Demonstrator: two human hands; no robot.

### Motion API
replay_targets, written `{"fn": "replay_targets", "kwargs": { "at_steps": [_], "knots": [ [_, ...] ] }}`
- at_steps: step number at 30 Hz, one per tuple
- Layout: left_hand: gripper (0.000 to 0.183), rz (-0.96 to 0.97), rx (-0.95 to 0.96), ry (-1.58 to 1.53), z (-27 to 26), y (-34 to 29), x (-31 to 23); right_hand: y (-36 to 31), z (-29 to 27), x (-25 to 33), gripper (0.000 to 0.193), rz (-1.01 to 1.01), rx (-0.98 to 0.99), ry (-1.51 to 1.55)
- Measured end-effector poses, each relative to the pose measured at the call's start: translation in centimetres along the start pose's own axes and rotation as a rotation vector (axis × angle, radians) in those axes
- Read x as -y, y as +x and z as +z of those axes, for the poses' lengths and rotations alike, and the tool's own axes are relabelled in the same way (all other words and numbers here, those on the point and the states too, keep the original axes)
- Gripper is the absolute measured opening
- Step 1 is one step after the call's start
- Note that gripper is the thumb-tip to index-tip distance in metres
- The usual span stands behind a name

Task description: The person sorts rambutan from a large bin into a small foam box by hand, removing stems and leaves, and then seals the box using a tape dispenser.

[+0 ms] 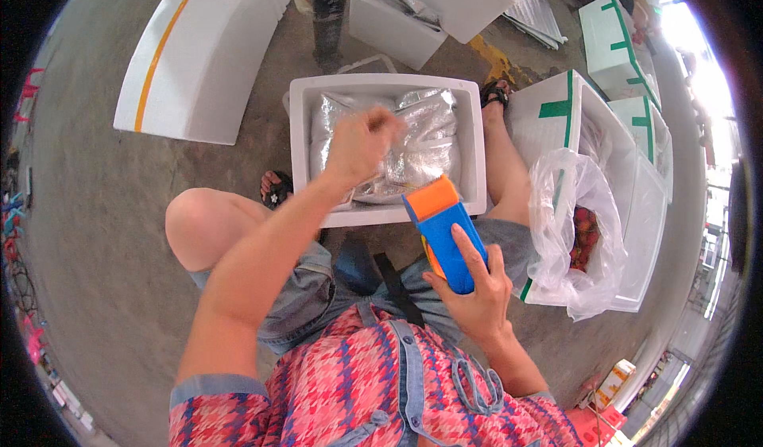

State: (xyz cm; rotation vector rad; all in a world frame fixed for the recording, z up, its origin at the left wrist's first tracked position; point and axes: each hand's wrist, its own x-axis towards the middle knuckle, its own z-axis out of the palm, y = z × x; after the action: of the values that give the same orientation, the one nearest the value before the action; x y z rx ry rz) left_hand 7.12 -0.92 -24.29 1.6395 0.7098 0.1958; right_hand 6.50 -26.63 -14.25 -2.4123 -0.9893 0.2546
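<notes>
My right hand (pixel 481 288) is wrapped round a blue and orange tape dispenser (pixel 451 244), held upright with its orange end toward the box. Between my knees stands an open white foam box (pixel 304 153). Inside it lie silver foil bags (pixel 429 133), crinkled and shiny. My left hand (pixel 362 145) hovers over the foil, its fingers curled and smeared by motion. Whether anything is between those fingers cannot be made out.
To my right, a clear plastic bag (pixel 584 177) of reddish fruit hangs in a white foam box with green tape (pixel 544 113). More taped boxes (pixel 612 42) stand beyond. A long white box with a yellow stripe (pixel 199 73) is at the far left. A dark post (pixel 330 18) rises ahead.
</notes>
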Motion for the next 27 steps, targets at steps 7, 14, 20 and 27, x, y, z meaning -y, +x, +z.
{"fn": "replay_targets", "kwargs": {
  "at_steps": [7,14,20,27],
  "knots": [
    [0.020,0.360,-0.170,0.603,-1.8,8.1,5.2,3.0,4.8,1.2,0.074,0.107,-0.022,0.058],
    [0.026,0.297,-0.068,1.023,-1.6,8.4,3.7,3.7,5.5,0.8,0.067,0.126,-0.009,0.024],
    [0.050,0.538,0.196,0.523,0.1,5.9,6.6,4.7,4.7,2.1,0.064,0.120,0.105,-0.056],
    [0.087,0.376,0.319,0.822,1.6,3.7,6.0,4.8,-1.5,3.3,0.063,0.153,0.518,-0.118]
  ]
}}
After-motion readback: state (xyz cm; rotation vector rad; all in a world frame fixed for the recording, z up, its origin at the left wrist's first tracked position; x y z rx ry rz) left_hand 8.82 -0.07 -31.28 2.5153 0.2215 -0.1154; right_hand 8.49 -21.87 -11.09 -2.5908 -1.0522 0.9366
